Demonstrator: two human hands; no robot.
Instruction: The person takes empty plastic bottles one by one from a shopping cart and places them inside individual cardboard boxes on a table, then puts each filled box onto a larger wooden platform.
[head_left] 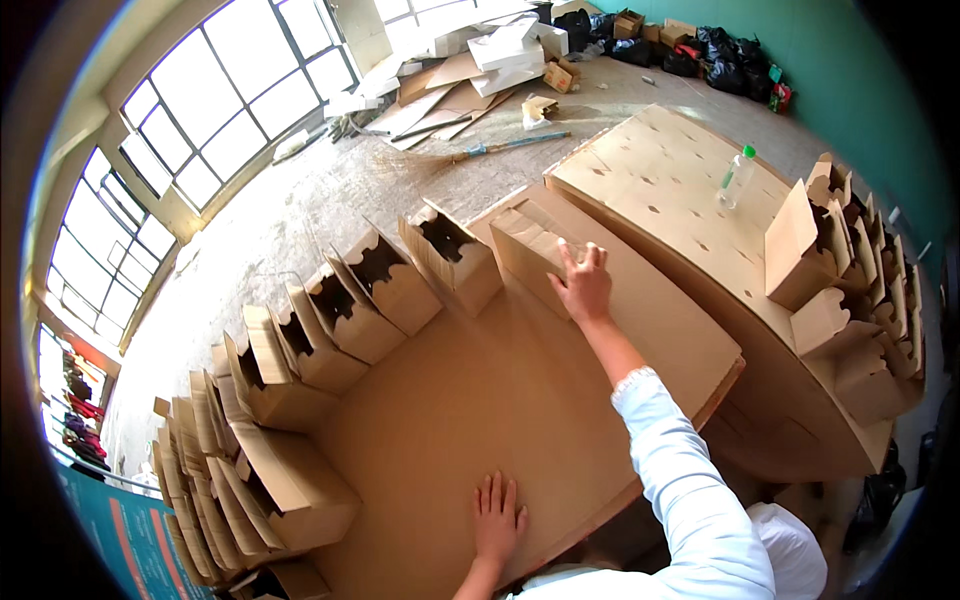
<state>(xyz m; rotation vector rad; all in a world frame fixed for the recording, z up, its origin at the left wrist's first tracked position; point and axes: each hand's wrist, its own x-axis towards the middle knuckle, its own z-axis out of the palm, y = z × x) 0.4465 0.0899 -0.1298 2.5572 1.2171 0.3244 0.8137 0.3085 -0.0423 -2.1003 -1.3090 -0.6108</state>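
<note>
My left hand (498, 520) lies flat with fingers spread on the brown cardboard-covered table (440, 430), near its front edge. My right hand (585, 285) reaches to a cardboard box (530, 240) near the table's far end. Its fingers bend over the box's top, with the thumb against the near side. The top of this box looks folded over, unlike the boxes beside it. Along the table's left side stands a curved row of open-topped cardboard boxes (395, 290), their flaps raised.
To the right, a second table (660, 170) carries a clear bottle with a green cap (736, 178) and more open boxes (860, 290). A broom (430, 160) lies on the floor beyond, before a pile of cardboard and white foam (450, 90). Black bags (720, 60) line the far wall.
</note>
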